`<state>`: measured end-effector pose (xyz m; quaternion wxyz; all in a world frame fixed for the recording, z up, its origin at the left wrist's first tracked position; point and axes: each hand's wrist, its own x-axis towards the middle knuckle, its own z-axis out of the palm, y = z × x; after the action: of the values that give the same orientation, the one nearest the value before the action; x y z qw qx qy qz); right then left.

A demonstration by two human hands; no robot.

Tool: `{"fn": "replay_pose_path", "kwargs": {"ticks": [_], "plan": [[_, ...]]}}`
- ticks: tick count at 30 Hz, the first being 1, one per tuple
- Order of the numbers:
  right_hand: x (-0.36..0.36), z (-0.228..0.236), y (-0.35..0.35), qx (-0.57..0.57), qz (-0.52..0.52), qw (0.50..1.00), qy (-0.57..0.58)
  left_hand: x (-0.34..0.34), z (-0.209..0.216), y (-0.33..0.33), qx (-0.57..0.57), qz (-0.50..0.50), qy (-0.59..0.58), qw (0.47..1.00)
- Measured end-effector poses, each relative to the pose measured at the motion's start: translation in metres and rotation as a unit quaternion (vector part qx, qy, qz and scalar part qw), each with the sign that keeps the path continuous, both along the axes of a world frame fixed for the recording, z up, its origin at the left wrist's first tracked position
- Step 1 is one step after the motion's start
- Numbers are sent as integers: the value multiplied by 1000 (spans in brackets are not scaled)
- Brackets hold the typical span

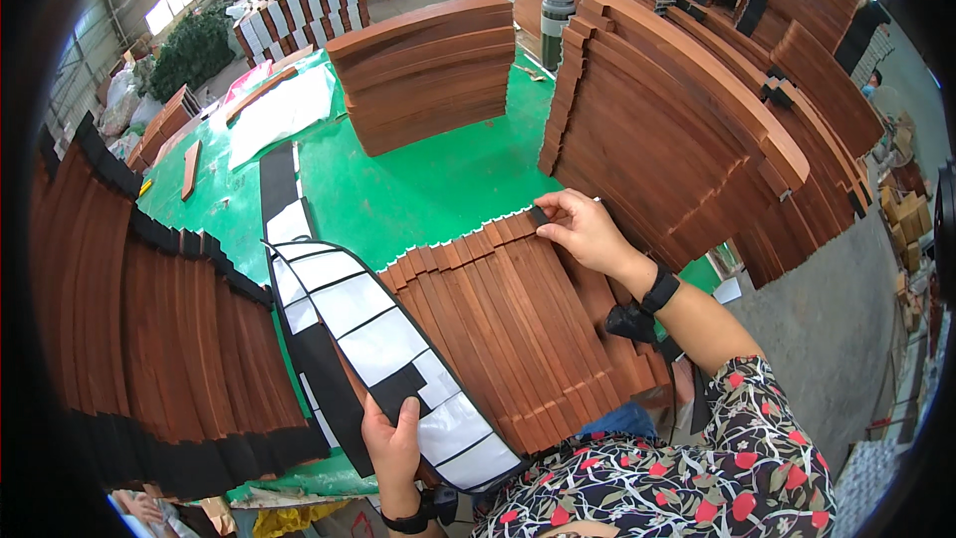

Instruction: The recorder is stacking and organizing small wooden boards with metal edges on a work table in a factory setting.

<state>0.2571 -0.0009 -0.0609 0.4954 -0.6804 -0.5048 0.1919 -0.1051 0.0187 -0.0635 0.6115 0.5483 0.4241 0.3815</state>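
My left hand grips the lower edge of a curled sheet of black self-adhesive pads. White backing squares show across the sheet, and its fingers are partly hidden behind it; the thumb lies on top. My right hand pinches a small black pad at the far end of a row of reddish-brown wooden slats. The pad touches the slat end at the row's right side. These slats lie packed side by side in front of me, their far ends stepped.
Slats with black-padded ends stand packed at the left. Another wooden stack stands at the back of the green table, and a tall one rises close to my right hand. A grey-green bottle stands behind.
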Motion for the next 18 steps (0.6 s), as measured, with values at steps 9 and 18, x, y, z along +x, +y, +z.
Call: {"fn": "replay_pose_path", "kwargs": {"ticks": [9,18], "plan": [[4,8,6,-50,4,997,-61,1,3,0,-1,2,19,1000],[10,9,12,-90,8,994,-63,-2,-1,0,-2,2,14,1000]]}}
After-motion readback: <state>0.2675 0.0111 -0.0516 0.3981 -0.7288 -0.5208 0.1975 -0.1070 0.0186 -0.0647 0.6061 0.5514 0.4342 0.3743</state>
